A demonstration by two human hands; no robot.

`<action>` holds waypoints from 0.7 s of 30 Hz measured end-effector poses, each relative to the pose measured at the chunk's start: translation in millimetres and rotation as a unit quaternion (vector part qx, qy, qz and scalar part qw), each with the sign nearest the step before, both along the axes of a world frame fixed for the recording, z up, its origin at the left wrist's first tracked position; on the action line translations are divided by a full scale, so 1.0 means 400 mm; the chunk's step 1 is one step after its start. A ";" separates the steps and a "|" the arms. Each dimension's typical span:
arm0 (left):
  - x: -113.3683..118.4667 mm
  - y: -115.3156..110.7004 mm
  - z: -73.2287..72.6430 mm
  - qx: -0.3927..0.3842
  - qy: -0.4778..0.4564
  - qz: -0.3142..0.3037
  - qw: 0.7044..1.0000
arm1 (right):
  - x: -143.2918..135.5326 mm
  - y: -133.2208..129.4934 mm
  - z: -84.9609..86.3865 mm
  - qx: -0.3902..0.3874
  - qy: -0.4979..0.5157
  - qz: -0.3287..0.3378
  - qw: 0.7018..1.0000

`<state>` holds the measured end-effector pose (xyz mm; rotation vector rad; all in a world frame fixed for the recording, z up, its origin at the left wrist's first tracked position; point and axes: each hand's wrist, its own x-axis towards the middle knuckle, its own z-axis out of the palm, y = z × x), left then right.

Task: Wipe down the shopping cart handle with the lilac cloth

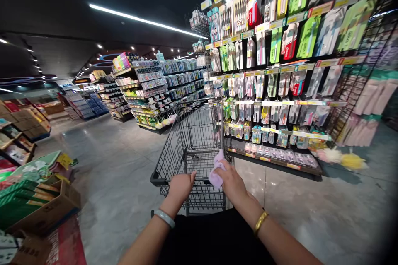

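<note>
A grey wire shopping cart (169,153) stands right in front of me, its basket showing bare mesh. The fingers of my left hand (180,186) wrap round the cart's handle, thumb raised; a pale bangle circles that wrist. My right hand (231,180) is closed on a crumpled lilac cloth (216,176) at the handle's right end. Part of the cloth sticks up above the fingers. Whether the right hand also grips the handle is hidden. A gold bracelet is on the right wrist.
Close on the right rises a shelf rack (267,103) of packaged toothbrushes, with bath puffs (353,160) hanging at its end. More stocked shelves (149,95) stand ahead. At lower left are a cardboard box (51,207) of goods and a red mat (66,242). Grey floor (118,174) lies between.
</note>
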<state>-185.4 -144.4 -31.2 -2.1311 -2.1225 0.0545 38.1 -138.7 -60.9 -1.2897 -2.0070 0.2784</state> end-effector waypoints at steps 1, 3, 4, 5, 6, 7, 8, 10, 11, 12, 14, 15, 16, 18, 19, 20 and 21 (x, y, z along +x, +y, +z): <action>0.008 0.002 -0.001 0.001 0.002 -0.004 1.000 | 0.008 0.006 -0.002 0.000 0.002 -0.005 1.000; 0.027 0.006 0.000 0.001 -0.004 -0.014 1.000 | 0.025 0.018 -0.009 -0.001 0.008 -0.015 1.000; 0.037 0.007 0.002 0.000 -0.010 -0.016 1.000 | 0.034 0.025 -0.012 0.000 0.012 -0.018 1.000; 0.046 0.008 0.003 -0.002 -0.015 -0.016 1.000 | 0.042 0.032 -0.017 0.001 0.015 -0.020 1.000; 0.056 0.010 0.005 -0.003 -0.021 -0.016 1.000 | 0.051 0.039 -0.021 0.003 0.019 -0.022 1.000; 0.067 0.011 0.006 -0.004 -0.026 -0.017 1.000 | 0.060 0.045 -0.024 0.005 0.023 -0.023 0.999; 0.077 0.012 0.007 -0.004 -0.030 -0.018 0.999 | 0.070 0.051 -0.028 0.007 0.026 -0.025 0.999; 0.100 0.013 0.008 -0.005 -0.037 -0.017 0.999 | 0.090 0.062 -0.034 0.006 0.027 -0.029 0.999; 0.112 0.014 0.008 -0.004 -0.039 -0.017 0.999 | 0.101 0.067 -0.037 0.004 0.026 -0.031 0.999; 0.125 0.015 0.009 -0.003 -0.040 -0.014 0.999 | 0.112 0.073 -0.039 0.002 0.024 -0.032 0.999; 0.153 0.017 0.009 -0.003 -0.040 -0.008 0.999 | 0.134 0.085 -0.044 -0.003 0.019 -0.035 0.999; 0.166 0.019 0.009 -0.003 -0.039 -0.007 0.999 | 0.145 0.092 -0.047 -0.005 0.016 -0.037 0.999; 0.180 0.021 0.009 -0.003 -0.039 -0.006 0.999 | 0.157 0.099 -0.049 -0.007 0.014 -0.038 0.999; 0.205 0.026 0.007 -0.004 -0.043 -0.003 0.999 | 0.178 0.116 -0.054 -0.010 0.012 -0.042 0.999; 0.216 0.029 0.006 -0.004 -0.046 -0.003 0.999 | 0.188 0.125 -0.055 -0.011 0.011 -0.045 0.999; 0.227 0.033 0.003 -0.004 -0.051 -0.003 0.999 | 0.199 0.134 -0.057 -0.013 0.011 -0.048 0.999; 0.238 0.037 0.000 -0.004 -0.057 -0.004 0.998 | 0.209 0.143 -0.058 -0.014 0.011 -0.051 0.999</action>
